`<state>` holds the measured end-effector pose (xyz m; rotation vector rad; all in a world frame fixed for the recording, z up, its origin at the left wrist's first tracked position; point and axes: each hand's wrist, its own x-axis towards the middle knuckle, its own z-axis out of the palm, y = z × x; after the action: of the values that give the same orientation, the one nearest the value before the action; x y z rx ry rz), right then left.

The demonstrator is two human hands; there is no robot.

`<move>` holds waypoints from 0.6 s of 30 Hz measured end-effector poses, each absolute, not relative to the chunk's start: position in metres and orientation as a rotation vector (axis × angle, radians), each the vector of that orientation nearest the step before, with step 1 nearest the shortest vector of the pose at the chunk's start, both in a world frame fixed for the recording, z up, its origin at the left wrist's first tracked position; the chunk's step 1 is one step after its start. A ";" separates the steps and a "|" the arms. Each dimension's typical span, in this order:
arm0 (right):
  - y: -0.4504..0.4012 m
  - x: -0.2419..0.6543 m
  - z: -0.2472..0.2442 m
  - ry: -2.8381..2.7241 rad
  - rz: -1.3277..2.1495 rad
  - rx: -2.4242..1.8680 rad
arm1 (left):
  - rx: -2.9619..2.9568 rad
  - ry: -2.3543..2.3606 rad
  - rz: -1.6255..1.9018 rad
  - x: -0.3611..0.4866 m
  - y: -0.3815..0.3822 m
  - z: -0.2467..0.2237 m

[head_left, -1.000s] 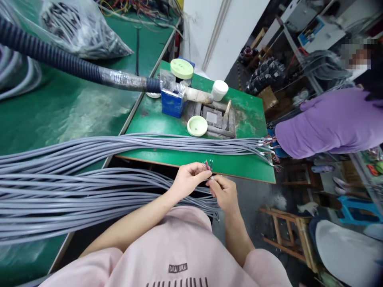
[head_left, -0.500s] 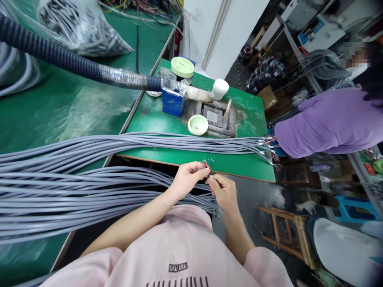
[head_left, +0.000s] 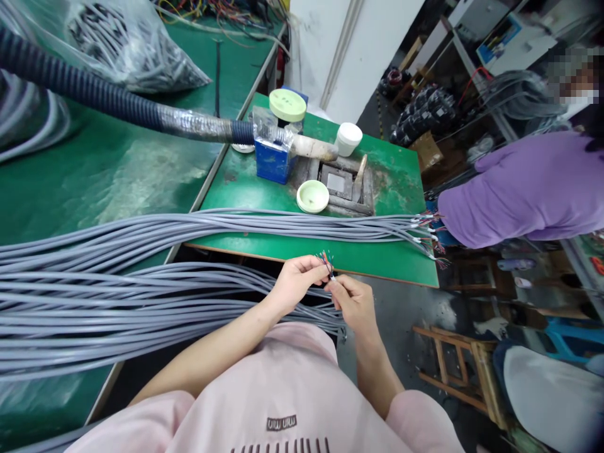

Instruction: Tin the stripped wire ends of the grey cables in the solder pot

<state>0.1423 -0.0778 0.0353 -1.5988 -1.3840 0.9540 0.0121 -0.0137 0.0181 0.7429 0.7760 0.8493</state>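
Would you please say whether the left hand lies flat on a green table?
No, the left hand pinches coloured wires near the right hand.

On the shirt (head_left: pixel 283 371), well to the near side of the blue box (head_left: pixel 272 165), 1 dark patch (head_left: pixel 282 422) bears 2 short pale words, upside down in this view; they look like "min min", the letters too small to be sure. The lid (head_left: pixel 287 105) just beyond the blue box carries dark marks, too blurred to read.
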 end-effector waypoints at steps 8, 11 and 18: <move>-0.091 0.161 0.035 -1.270 0.905 -1.655 | 1.151 0.843 0.827 0.009 -0.007 0.018; -0.111 0.192 0.029 -1.124 0.767 -1.783 | 1.618 0.903 0.904 0.003 0.006 0.019; -0.170 0.270 -0.005 -1.155 0.696 -2.665 | 2.281 1.058 0.820 0.009 0.031 0.010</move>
<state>0.2702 -0.1700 -0.0054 -2.6652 -1.1553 0.6959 0.0086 0.0312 0.0101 2.2805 1.0576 0.8199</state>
